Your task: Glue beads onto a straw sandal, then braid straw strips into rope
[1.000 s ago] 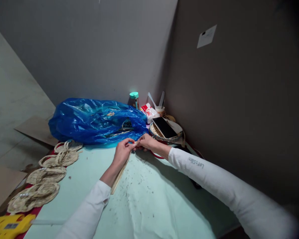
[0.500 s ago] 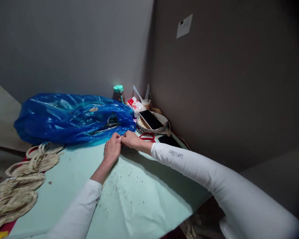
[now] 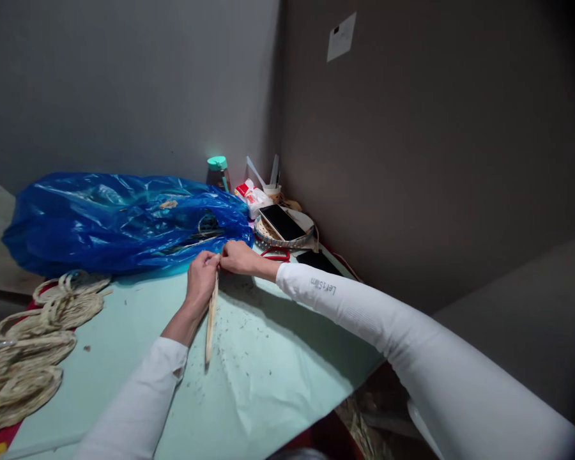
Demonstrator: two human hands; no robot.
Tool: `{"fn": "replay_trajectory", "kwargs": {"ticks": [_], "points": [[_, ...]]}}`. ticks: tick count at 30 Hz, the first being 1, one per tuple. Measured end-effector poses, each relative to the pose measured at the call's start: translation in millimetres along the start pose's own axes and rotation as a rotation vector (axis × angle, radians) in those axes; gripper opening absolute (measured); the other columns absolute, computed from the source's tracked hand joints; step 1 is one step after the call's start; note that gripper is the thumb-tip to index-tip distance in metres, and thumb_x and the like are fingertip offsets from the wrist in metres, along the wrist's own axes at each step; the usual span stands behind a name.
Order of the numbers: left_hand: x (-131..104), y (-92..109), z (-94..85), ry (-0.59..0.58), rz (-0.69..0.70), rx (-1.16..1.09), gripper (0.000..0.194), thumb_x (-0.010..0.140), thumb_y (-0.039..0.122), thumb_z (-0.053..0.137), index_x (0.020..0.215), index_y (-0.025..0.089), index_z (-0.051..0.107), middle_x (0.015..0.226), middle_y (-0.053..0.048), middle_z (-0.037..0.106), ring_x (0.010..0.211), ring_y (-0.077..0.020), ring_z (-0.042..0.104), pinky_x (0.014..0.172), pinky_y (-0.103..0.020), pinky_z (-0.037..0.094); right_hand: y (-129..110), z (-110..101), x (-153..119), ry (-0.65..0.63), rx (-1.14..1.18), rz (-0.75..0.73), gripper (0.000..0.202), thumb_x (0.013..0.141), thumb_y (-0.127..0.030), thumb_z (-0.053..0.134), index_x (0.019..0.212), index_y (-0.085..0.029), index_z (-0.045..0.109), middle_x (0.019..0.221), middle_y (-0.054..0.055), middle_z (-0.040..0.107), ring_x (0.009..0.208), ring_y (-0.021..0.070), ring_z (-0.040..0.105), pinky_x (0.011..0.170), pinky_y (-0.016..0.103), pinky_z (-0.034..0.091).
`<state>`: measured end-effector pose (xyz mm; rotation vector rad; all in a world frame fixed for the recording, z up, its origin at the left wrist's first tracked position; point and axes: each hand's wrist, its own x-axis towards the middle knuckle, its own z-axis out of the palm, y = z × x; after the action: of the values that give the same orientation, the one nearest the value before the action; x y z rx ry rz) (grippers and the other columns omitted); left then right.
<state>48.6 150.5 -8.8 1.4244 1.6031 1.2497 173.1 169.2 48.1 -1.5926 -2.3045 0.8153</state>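
Both of my hands meet over the pale green table cover, just in front of the blue plastic bag (image 3: 100, 223). My left hand (image 3: 202, 278) is closed with its thumb and fingers pinching a flat straw-coloured fibre strip (image 3: 211, 322). The strip hangs down toward me, and its upper end is hidden in the fingers. My right hand (image 3: 239, 257) is closed and touches the left fingertips at the top of the strip. Red-handled scissors (image 3: 275, 255) lie partly hidden behind the right wrist.
Coiled braided cords (image 3: 26, 358) lie along the left table edge. Behind the right hand, a phone (image 3: 282, 222) rests on a round woven basket (image 3: 268, 241). A jar with a turquoise lid (image 3: 217, 172), a tissue pack (image 3: 252, 197) and a dark flat object (image 3: 316, 260) are nearby. Crumbs dot the table cover (image 3: 278, 396).
The view has shifted slightly, and both hands now appear a little farther left and higher. The fibre strip, mostly hidden before, now shows hanging beside my left hand.
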Motion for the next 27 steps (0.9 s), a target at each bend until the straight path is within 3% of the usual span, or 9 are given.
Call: {"fn": "replay_trajectory", "kwargs": {"ticks": [6, 13, 19, 27], "points": [[-9.6, 15.3, 1.8, -0.079, -0.035, -0.266, 0.022, 0.073, 0.039, 0.059, 0.07, 0.018, 0.054, 0.055, 0.003, 0.058, 0.043, -0.0088, 0.04, 0.045, -0.021, 0.029, 15.3, -13.8, -9.6, 0.086, -0.002, -0.125, 0.029, 0.082, -0.019, 0.051, 0.107, -0.012, 0.063, 0.094, 0.009, 0.067, 0.077, 0.0162, 0.059, 0.065, 0.022, 0.039], [-6.2, 19.0, 0.9, -0.239, -0.087, -0.5, 0.03, 0.067, 0.042, 0.068, 0.076, 0.016, 0.055, 0.057, 0.004, 0.058, 0.037, -0.0032, 0.032, 0.038, -0.017, 0.02, 27.5, -23.6, -23.7, 0.019, 0.019, -0.368, 0.02, 0.09, -0.016, 0.046, 0.085, -0.013, 0.065, 0.073, 0.0, 0.06, 0.065, 0.0094, 0.048, 0.061, 0.018, 0.032], [-8.9, 20.6, -2.5, -0.436, -0.196, -0.564, 0.032, 0.062, 0.04, 0.074, 0.074, 0.016, 0.055, 0.049, 0.004, 0.052, 0.036, -0.0046, 0.038, 0.038, -0.016, 0.026, 41.9, -25.2, -22.6, 0.089, -0.024, -0.426, 0.017, 0.088, -0.017, 0.052, 0.08, -0.014, 0.066, 0.068, 0.001, 0.058, 0.062, 0.0098, 0.043, 0.06, 0.022, 0.026], [-10.9, 13.0, -4.7, -0.351, -0.216, -0.492, 0.026, 0.066, 0.035, 0.073, 0.077, 0.017, 0.058, 0.059, 0.003, 0.061, 0.042, -0.007, 0.046, 0.043, -0.019, 0.035, 46.2, -17.0, -8.5, 0.09, -0.007, -0.413, 0.016, 0.085, -0.017, 0.054, 0.077, -0.012, 0.068, 0.068, 0.004, 0.062, 0.063, 0.0107, 0.046, 0.059, 0.023, 0.026]]}}
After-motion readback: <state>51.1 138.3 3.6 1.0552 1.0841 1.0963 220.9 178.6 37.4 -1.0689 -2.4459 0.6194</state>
